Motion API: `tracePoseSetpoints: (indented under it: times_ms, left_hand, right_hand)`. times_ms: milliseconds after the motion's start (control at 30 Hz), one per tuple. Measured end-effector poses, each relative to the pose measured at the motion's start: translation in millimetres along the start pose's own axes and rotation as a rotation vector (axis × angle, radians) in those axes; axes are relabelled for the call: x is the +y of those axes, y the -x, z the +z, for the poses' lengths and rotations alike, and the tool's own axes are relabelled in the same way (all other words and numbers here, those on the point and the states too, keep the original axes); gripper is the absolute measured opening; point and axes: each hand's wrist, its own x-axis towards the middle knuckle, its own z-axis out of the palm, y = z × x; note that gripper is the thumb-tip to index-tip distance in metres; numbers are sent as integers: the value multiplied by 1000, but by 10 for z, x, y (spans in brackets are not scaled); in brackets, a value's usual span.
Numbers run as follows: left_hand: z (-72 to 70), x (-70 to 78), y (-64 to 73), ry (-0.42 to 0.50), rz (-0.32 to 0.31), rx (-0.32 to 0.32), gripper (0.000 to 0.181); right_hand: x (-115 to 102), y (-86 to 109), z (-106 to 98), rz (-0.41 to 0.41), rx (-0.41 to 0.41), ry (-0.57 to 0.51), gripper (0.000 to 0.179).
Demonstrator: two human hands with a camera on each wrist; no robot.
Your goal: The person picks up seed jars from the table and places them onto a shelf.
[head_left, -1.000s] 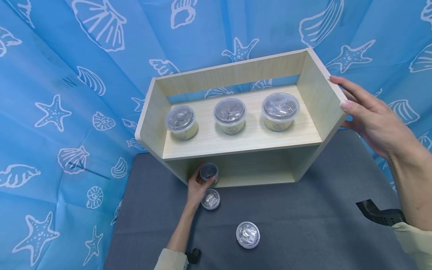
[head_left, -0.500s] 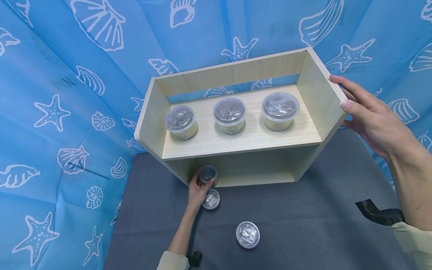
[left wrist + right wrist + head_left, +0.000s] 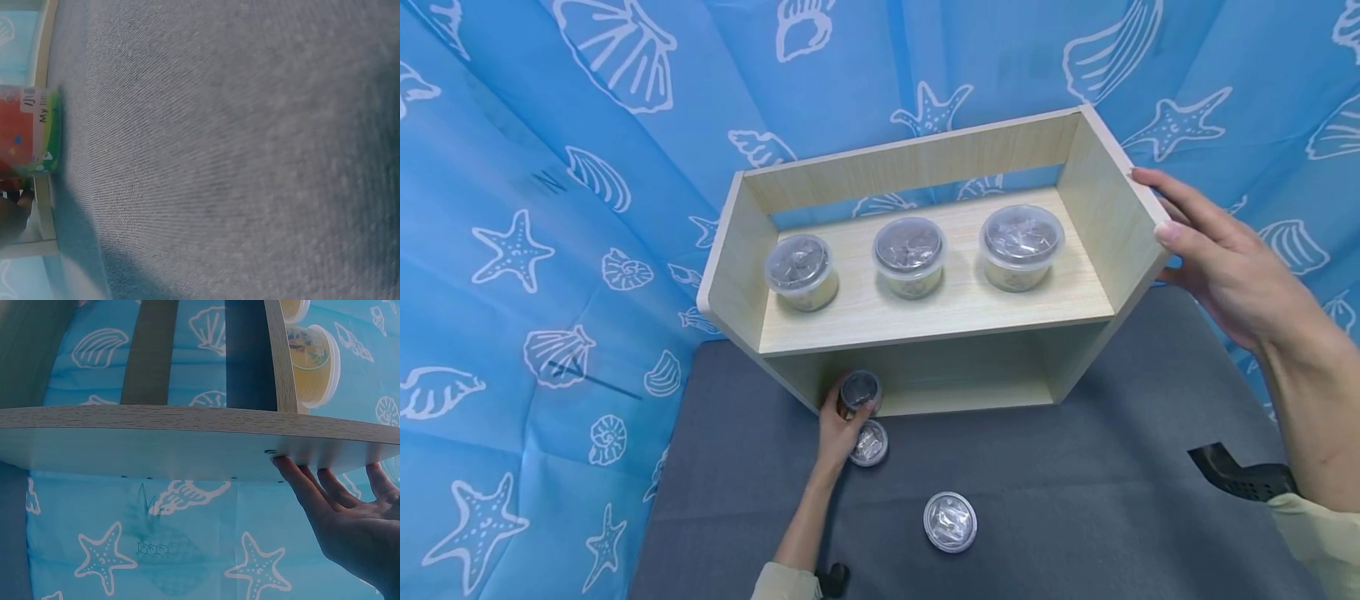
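At the left of the shelf's lower compartment, my left hand (image 3: 841, 425) grips a small round cup (image 3: 861, 390) with a dark-looking lid, thumb on its near side. Right in front of that hand, a second lidded cup (image 3: 870, 443) stands on the cloth. The left wrist view has a cup with a red and green label (image 3: 25, 131) standing on the cloth, and a dark fingertip (image 3: 15, 209) near it. My right hand (image 3: 1232, 258) touches the right side panel of the wooden shelf (image 3: 1120, 217), its extended fingers (image 3: 306, 481) against the outer face.
Three clear-lidded tubs stand on the upper board: left (image 3: 802, 271), middle (image 3: 911, 257) and right (image 3: 1022, 246). Another lidded cup (image 3: 951, 522) sits nearer on the grey cloth (image 3: 1075, 500). A blue curtain (image 3: 587, 333) with shell prints hangs behind and to the left.
My left hand and its cup have shifted slightly toward me and left, near the lower compartment's front edge. The right hand keeps its place on the side panel.
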Motion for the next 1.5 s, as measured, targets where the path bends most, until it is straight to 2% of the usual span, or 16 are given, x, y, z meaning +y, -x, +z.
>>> tracePoseSetpoints:
  times_ms: [167,400,633,733,833,1100,1300,1500]
  left_hand:
    - [-4,-1,9,-17,-7,0,71]
    - [15,26,28,-67,25,10,72]
    - [7,55,116,-86,-36,26,78]
    - [-3,58,162,-64,-37,21,79]
    - [-14,29,209,-38,-23,25,79]
    - [-44,-258,347,4,4,59,80]
    - [-71,-272,478,72,-2,81,74]
    - [-87,-285,533,68,-14,86,73]
  right_hand:
    - [-7,8,4,20,12,-2,56]
    - [-9,16,1,-11,-9,-63,56]
    - [-15,6,25,21,-1,-41,55]
    - [-18,8,33,26,5,-27,55]
    - [-23,9,36,29,9,-26,55]
    - [-18,15,29,27,16,-21,55]
    - [-9,22,30,32,9,-32,54]
    - [-19,20,37,36,12,-28,54]
